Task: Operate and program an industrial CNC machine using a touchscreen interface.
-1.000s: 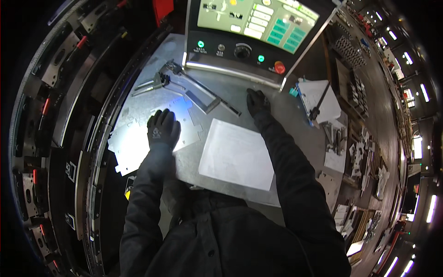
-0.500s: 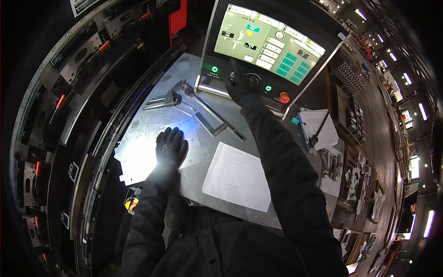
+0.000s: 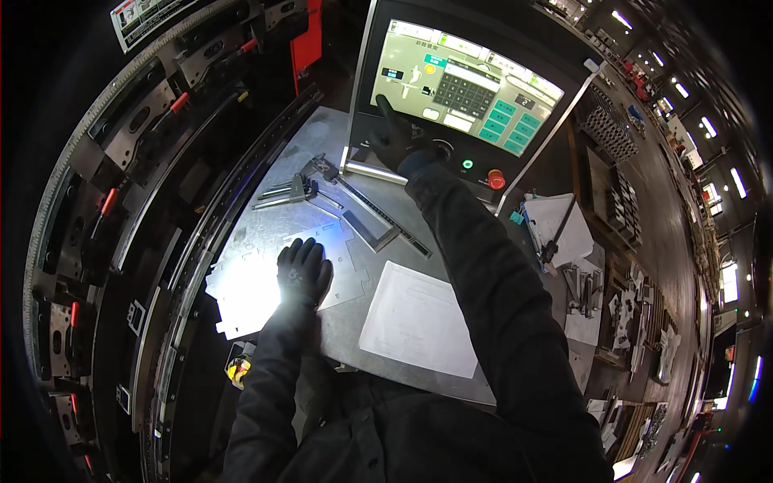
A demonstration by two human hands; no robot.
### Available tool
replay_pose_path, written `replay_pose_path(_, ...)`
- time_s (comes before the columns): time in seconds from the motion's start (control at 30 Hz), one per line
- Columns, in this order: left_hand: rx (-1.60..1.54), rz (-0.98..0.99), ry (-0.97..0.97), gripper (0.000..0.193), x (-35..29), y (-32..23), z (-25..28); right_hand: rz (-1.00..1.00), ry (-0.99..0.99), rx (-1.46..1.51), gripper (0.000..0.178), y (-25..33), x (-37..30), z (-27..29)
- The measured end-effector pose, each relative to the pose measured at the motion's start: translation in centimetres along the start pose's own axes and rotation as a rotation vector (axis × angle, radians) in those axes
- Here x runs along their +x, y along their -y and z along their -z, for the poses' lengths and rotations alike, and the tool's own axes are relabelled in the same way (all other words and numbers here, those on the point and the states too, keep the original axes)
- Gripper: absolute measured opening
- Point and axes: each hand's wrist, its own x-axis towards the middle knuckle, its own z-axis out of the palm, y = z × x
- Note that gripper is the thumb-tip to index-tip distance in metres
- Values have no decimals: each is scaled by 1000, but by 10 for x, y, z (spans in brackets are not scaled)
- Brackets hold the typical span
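Plate (image 3: 345,278) is thin flat sheet metal, smooth, with notched and tabbed edges (glare blows out its left half). Caliper (image 3: 378,211) is straight, slim metal; paper (image 3: 419,322) is white, matte, rectangular; screen (image 3: 467,84) is lit, with green and white tiles and a dark keypad. Both hands in black gloves. Left hand (image 3: 304,271) lies palm down on the plate, fingers extended and close together, gripping nothing; plate is under it and sticks out both sides. Right hand (image 3: 394,137) is at the screen's lower left corner, index finger straight out, nothing visible in it; can't tell the other fingers' curl or whether the tip touches. Bench (image 3: 302,145) is grey metal, scuffed, caliper beyond the plate, paper to its right. Machine (image 3: 113,201) with red handles at left; workshop floor (image 3: 672,201) and ceiling lights at right.
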Motion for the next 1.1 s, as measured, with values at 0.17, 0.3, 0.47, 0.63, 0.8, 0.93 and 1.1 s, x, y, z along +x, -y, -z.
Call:
replay_pose_path(0.17,-11,0,12,16,2,1,3,136,-102,86,71,-34,-34,-3)
replay_pose_path(0.3,-8,-1,24,16,1,0,5,152,-182,-4,72,-61,-54,10)
replay_pose_path(0.47,-4,5,29,14,4,-1,3,56,-244,22,72,-75,-57,32)
replay_pose_path(0.63,3,-6,8,13,2,0,7,-257,-76,49,72,-43,-31,65)
replay_pose_path(0.8,-4,34,74,16,0,1,5,-311,-91,-110,73,-39,-16,69)
replay_pose_path(0.93,-23,157,250,28,-5,6,1,-255,-128,19,73,-46,-23,55)
replay_pose_path(1.1,-2,-33,-25,12,6,-1,6,-183,-52,-174,69,-48,-30,48)
